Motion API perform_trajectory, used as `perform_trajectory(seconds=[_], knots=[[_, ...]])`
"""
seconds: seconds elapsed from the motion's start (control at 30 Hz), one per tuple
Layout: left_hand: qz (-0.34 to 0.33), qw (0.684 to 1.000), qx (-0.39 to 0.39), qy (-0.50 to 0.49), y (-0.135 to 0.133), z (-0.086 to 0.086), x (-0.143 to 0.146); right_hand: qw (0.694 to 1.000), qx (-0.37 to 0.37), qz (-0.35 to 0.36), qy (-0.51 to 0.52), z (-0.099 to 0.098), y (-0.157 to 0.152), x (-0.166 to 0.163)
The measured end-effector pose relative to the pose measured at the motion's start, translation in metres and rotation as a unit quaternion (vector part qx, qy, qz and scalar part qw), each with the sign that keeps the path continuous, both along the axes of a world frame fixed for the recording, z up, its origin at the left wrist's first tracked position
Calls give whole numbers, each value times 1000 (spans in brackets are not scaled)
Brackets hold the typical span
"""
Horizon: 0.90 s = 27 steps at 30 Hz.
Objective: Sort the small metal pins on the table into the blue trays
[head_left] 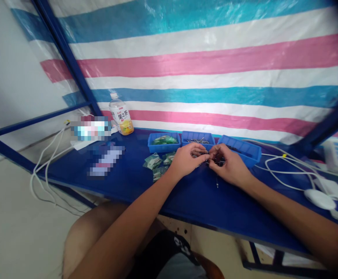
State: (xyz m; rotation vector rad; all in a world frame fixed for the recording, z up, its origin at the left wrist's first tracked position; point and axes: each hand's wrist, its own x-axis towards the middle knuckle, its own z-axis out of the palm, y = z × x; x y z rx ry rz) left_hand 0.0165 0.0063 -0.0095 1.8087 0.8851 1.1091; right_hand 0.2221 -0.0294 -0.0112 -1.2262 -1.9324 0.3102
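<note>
My left hand (188, 158) and my right hand (228, 162) are close together over the blue table, fingertips nearly meeting. Both are closed in a pinch, and what they hold is too small and hidden to make out. Small dark and metallic pieces show around the fingers. Just below my right hand lies a thin little metal piece (217, 185). Behind the hands are a blue bin of thin metal parts (198, 135), partly covered by my left hand, and a blue bin of dark pieces (252, 153), partly covered by my right. Small clear packets (154, 161) lie left of my left hand.
A third blue bin (163, 148) holds green packets. Further left stand a drink bottle (121, 116) and blurred-out items. White cables (273, 164) and a round white charger (320, 199) lie on the right. A striped sheet (186, 73) hangs behind the table (186, 201).
</note>
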Motion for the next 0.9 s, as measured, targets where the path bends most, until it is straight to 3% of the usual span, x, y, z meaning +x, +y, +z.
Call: perform_trajectory(seconds=[0.3, 0.47, 0.73, 0.9], knots=[[-44, 998, 23, 47, 1, -4, -1, 999, 15, -37, 0, 1, 3, 8], [-29, 998, 49, 36, 5, -7, -1, 999, 37, -14, 1, -4, 5, 8], [-14, 999, 9, -28, 6, -6, -1, 999, 22, 49, -3, -3, 3, 5], [7, 999, -2, -32, 5, -4, 0, 1000, 3, 26, 17, -6, 1, 6]])
